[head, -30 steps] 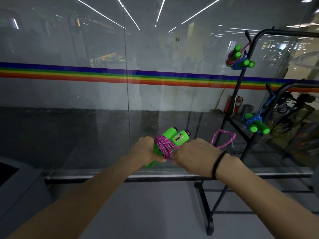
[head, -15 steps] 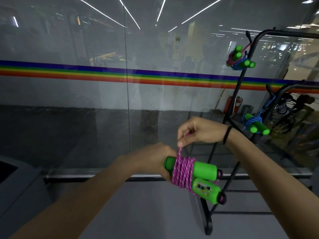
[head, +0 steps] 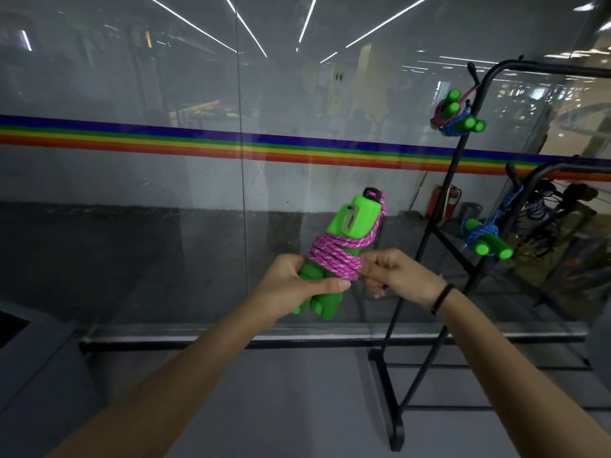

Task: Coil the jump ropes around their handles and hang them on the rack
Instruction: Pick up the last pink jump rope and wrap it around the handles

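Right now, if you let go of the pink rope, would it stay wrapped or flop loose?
Probably flop. The pink rope looks like soft braided cord, bending tightly around the green handles. Only the right hand, pinching the coil, seems to secure it. The left hand grips the handles, which look stiff and fairly light.

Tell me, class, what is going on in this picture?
A person's left hand holds a pair of green handles while the right hand tucks the pink rope coiled around them. Other coiled ropes already hang on the black rack to the right; this one is not hung yet.
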`<action>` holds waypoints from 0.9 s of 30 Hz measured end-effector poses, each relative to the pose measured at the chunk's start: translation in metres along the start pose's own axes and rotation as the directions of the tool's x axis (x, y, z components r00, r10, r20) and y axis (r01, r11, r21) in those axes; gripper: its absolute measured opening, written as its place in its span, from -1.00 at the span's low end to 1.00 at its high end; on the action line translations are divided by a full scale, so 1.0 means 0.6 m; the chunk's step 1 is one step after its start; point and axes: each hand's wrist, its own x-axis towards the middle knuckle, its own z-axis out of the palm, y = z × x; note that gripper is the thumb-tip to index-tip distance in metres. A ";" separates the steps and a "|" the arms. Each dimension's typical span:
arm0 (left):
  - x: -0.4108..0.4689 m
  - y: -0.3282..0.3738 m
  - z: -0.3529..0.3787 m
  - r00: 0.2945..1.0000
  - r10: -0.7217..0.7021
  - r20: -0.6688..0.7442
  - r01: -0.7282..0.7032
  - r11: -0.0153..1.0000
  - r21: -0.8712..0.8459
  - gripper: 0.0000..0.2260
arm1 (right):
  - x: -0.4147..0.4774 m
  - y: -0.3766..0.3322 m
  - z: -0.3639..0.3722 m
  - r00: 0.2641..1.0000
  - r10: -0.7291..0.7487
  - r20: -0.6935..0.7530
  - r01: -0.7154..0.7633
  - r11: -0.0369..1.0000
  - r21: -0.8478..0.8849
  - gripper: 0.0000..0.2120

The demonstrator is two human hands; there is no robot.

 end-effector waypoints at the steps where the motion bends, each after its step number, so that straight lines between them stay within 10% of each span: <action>1: 0.002 0.000 0.002 0.999 -0.025 -0.031 0.025 0.999 -0.021 -0.79 | -0.004 -0.008 0.004 1.000 0.000 -0.024 -0.001 0.999 -0.052 -0.74; 8: 0.016 -0.015 0.012 0.985 -0.103 -0.142 0.092 0.993 -0.078 -0.81 | -0.023 -0.030 0.029 0.988 -0.041 -0.148 -0.063 0.771 -0.633 -0.75; 14: -0.002 -0.009 0.012 0.985 -0.029 -0.167 0.017 0.997 -0.071 -0.79 | -0.051 -0.050 0.035 0.930 -0.186 -0.316 -0.057 0.778 -0.625 -0.83; 21: -0.031 -0.001 0.040 0.979 0.036 -0.200 -0.069 0.985 -0.158 -0.55 | -0.068 -0.090 0.058 0.581 -0.395 -0.711 0.198 0.917 -0.348 -0.95; 27: -0.035 0.001 0.043 0.981 0.050 -0.186 -0.097 0.963 -0.251 -0.52 | -0.074 -0.105 0.071 0.594 -0.482 -0.644 0.320 0.876 -0.360 -0.91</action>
